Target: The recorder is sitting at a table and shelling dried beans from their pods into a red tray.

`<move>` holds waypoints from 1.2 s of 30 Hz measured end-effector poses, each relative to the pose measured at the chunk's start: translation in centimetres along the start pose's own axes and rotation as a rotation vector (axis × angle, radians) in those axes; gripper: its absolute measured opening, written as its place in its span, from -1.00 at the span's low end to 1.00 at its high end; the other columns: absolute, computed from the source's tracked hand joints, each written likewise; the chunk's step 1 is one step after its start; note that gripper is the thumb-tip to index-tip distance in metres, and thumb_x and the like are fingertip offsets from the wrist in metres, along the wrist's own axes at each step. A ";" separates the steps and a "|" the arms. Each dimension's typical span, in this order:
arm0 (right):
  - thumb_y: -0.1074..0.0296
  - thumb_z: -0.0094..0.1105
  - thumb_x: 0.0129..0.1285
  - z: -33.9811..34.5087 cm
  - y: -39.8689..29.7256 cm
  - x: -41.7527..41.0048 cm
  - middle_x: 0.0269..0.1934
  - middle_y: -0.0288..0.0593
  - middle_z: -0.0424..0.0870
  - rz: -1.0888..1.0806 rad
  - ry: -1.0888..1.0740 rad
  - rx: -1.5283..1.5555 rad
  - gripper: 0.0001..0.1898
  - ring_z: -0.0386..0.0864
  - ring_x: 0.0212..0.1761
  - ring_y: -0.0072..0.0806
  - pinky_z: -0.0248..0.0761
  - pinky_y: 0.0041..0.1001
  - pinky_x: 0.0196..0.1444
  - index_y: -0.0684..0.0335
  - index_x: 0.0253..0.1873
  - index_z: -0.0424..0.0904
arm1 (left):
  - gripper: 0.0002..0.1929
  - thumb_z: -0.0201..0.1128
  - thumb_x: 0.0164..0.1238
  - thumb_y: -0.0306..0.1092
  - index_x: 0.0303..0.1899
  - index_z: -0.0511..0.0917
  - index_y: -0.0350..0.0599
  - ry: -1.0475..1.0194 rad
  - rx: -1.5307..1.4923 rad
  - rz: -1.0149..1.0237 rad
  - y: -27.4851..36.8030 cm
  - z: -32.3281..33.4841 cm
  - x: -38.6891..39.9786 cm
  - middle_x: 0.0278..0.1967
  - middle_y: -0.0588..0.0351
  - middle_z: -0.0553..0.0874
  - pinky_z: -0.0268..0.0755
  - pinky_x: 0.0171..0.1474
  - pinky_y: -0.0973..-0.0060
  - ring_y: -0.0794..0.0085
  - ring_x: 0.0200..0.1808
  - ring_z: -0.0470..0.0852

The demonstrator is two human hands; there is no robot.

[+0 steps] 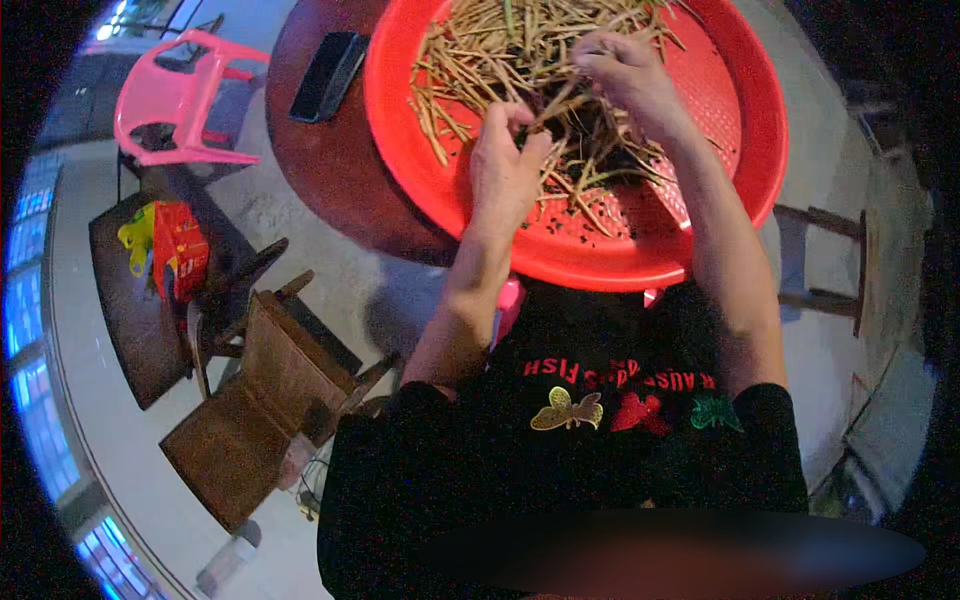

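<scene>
A large round red plastic tray (442, 191) lies before me, its near rim close to my body. Long tan dried bean pods (480, 45) are heaped across it, with small dark seeds or bits (562, 225) scattered on the tray's near floor. At the heap's near left edge, my left hand (502, 169) pinches a dried pod between thumb and fingertips. Farther out and to the right, my right hand (622, 71) is over the pods with its fingers bunched. Whether anything is between those fingers is hidden.
The tray rests on a round brown table (322, 180) that also bears a black oblong object (328, 75). A pink plastic chair (169, 101), brown wooden chairs (262, 397) and a red package (180, 251) are at left. A wooden stool (859, 262) stands at right.
</scene>
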State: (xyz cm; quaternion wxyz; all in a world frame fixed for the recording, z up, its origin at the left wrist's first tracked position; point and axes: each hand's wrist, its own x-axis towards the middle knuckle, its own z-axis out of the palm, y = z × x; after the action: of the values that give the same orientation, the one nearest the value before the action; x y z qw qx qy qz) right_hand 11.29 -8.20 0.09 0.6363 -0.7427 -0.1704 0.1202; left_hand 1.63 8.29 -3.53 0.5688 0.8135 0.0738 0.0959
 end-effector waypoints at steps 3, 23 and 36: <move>0.36 0.18 0.14 -2.5 1.1 0.1 -0.34 -0.27 0.59 -0.225 0.184 -0.234 -0.82 0.52 -0.29 -0.55 0.35 -0.53 -0.26 0.25 -0.17 0.59 | -0.73 0.19 0.08 -0.49 -0.13 0.46 -0.24 0.126 0.137 0.290 0.9 -0.1 0.5 -0.14 -0.10 0.50 0.33 0.03 0.28 0.08 -0.05 0.49; 0.34 0.18 0.14 3.4 -0.7 -0.9 -0.57 -0.20 0.49 -0.091 -0.141 -0.153 -0.81 0.43 -0.51 -0.57 0.31 -0.47 -0.45 0.34 -0.40 0.44 | -0.86 0.10 0.31 -0.37 -0.33 0.54 -0.23 -0.142 -0.201 -0.166 3.5 -0.4 -0.8 -0.55 0.22 0.59 0.34 -0.47 0.69 0.63 -0.53 0.52; 0.34 0.15 0.16 5.1 2.5 1.0 -0.57 -0.33 0.45 -0.144 -0.103 -0.037 -0.82 0.35 -0.51 -0.64 0.23 -0.54 -0.49 0.27 -0.46 0.44 | -0.81 0.06 0.29 -0.34 -0.43 0.51 -0.22 -0.094 0.150 0.027 0.3 -0.6 1.3 -0.63 0.15 0.58 0.37 -0.53 0.55 0.54 -0.63 0.52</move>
State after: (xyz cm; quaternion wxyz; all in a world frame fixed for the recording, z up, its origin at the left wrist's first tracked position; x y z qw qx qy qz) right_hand 10.45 -3.50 -3.14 0.6199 -0.7330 -0.2580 0.1091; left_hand 2.77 9.04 -2.99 0.5078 0.8584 0.0432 0.0593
